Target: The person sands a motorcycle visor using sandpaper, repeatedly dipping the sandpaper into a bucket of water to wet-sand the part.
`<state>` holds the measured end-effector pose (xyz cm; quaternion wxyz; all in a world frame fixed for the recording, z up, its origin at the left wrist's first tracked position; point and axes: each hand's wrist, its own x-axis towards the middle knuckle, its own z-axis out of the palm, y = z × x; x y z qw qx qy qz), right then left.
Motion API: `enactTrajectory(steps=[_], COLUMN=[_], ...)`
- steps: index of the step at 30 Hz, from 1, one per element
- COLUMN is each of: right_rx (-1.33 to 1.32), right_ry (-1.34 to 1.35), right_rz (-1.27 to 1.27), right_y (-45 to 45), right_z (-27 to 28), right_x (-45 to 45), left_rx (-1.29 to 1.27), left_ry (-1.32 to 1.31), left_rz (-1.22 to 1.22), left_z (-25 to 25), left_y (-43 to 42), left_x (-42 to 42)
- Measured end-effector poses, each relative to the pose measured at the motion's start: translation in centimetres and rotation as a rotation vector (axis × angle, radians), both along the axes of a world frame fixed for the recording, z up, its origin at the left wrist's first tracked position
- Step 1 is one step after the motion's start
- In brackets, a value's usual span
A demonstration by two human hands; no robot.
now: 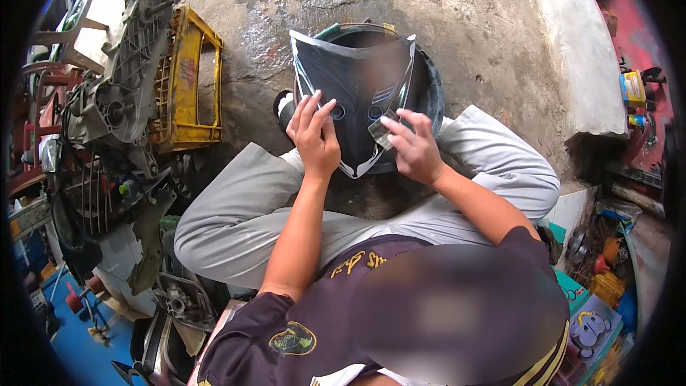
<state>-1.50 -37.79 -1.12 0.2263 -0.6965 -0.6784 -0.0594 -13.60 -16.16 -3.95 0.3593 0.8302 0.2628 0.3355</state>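
Observation:
A dark motorcycle fairing panel (pixel 350 71) with white edges and two round holes lies across a black round tub (pixel 431 93) between my knees. My left hand (pixel 314 136) rests on the panel's lower left edge, fingers stretched out and lying flat near one hole. My right hand (pixel 414 146) pinches a small grey-green piece of sandpaper (pixel 379 134) against the panel's lower right side, just below the other hole. The sandpaper's far end is hidden under my fingers.
At the left, a scooter engine case (pixel 132 64) leans by a yellow plastic crate (pixel 187 78). A carburetor (pixel 182 300) lies among parts at lower left. A concrete ledge (pixel 572 50) runs along the right, with cluttered tools and boxes at lower right. The concrete floor (pixel 471 14) is partly wet.

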Motion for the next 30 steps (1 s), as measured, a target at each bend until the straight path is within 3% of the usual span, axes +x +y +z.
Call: enactTrajectory(steps=[4, 8, 11, 16, 20, 22, 24, 30], right_rx=[-0.064, 0.045, -0.018, 0.0, -0.051, -0.065, 0.017, -0.058], right_ry=[0.088, 0.184, 0.185, 0.181, 0.212, 0.12, 0.2, 0.228], right_rz=[0.184, -0.155, 0.152, -0.021, 0.371, 0.32, 0.097, 0.425], right_y=[-0.5, 0.0, 0.0, 1.2, 1.1, 1.3, 1.7, 1.1], right_z=[0.8, 0.0, 1.0, 0.8, 1.7, 1.8, 1.1, 1.2], right_x=[-0.7, 2.1, 0.4, 5.2, 2.8, 5.0, 7.0, 4.2], left_rx=[0.022, 0.023, 0.029, 0.02, 0.022, 0.005, 0.012, 0.034], left_ry=[0.015, -0.006, 0.018, 0.064, 0.072, 0.008, 0.011, 0.014], left_rz=[-0.008, -0.011, -0.013, -0.026, -0.04, -0.028, -0.028, -0.027], left_z=[0.1, 0.0, 0.2, 0.1, 0.4, 0.1, 0.0, -0.5], left_y=[0.2, 0.1, 0.0, -0.3, 0.1, 0.0, -0.1, -0.1], left_x=[0.2, 0.2, -0.1, 0.0, 0.1, 0.3, 0.3, 0.4])
